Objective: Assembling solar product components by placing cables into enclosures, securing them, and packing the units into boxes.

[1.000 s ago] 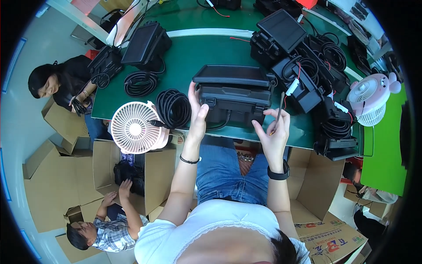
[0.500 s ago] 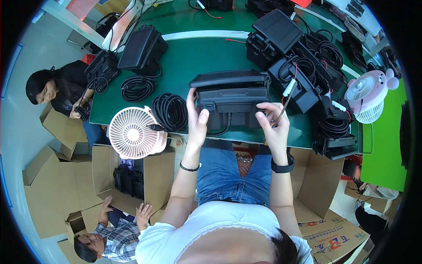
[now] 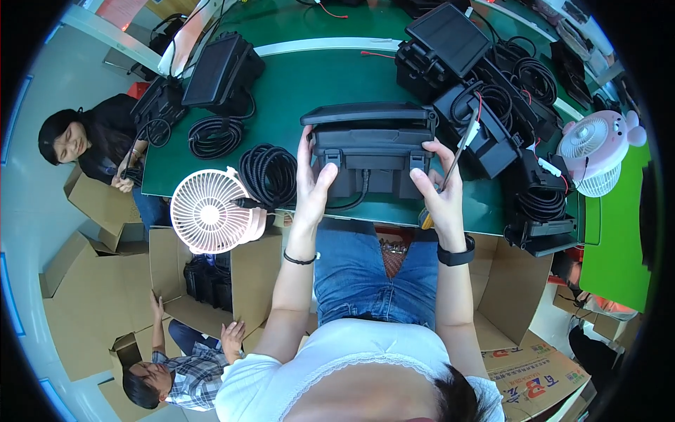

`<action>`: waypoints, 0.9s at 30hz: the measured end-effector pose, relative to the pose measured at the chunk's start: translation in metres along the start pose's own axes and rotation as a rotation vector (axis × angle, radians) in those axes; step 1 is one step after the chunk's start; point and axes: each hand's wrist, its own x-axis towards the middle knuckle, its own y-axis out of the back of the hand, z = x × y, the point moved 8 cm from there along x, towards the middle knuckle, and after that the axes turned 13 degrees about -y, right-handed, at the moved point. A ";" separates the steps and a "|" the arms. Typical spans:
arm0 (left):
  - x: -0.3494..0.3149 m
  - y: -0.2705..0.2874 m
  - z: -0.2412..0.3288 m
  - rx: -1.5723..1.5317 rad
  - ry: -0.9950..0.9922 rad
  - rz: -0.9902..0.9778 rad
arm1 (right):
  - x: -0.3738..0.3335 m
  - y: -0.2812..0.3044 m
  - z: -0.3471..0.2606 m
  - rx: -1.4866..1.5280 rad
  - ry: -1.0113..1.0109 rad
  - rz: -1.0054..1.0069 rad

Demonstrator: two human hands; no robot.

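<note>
A black plastic case with two front latches is held upright at the green table's near edge, its hinged lid tilted open along the top. My left hand grips its left side, thumb beside the left latch. Around its right side is my right hand, thumb by the right latch. That same hand also keeps a screwdriver in the palm, thin metal shaft pointing up and yellow handle below. From the case's front a ribbed black cable runs left to a coil.
A pink fan stands left by the table edge. More black cases with coiled cables are piled on the right, near another pink fan. Open cartons flank my legs. Two people work at the left.
My right fingers have shifted from pinching at the right latch to gripping the case's side. The front now faces me more fully. At lower left, the person's hands have moved along the carton.
</note>
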 end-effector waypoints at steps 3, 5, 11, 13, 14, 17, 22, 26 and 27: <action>-0.004 0.001 0.002 0.015 -0.090 -0.057 | 0.000 0.000 0.003 0.002 -0.003 -0.045; -0.004 -0.001 0.001 0.016 -0.084 -0.048 | 0.001 -0.001 -0.001 0.009 0.052 -0.046; -0.012 -0.004 0.005 0.123 -0.096 -0.011 | 0.011 0.003 -0.001 -0.039 0.083 -0.020; -0.017 -0.004 0.008 0.269 -0.144 -0.040 | 0.009 0.004 -0.005 -0.118 0.085 -0.026; -0.020 -0.006 0.011 0.318 -0.147 -0.038 | 0.006 0.001 -0.006 -0.112 0.093 -0.025; -0.025 -0.004 0.009 0.215 -0.010 0.063 | -0.018 0.013 -0.008 -0.178 0.198 0.220; -0.028 0.016 0.014 0.598 0.036 0.098 | -0.061 0.010 -0.013 -0.540 0.046 0.125; -0.031 0.001 0.045 0.917 -0.203 -0.029 | -0.074 -0.001 -0.024 -0.857 0.256 0.176; -0.031 -0.007 0.049 0.904 -0.241 -0.065 | -0.074 -0.003 -0.030 -0.871 0.314 0.210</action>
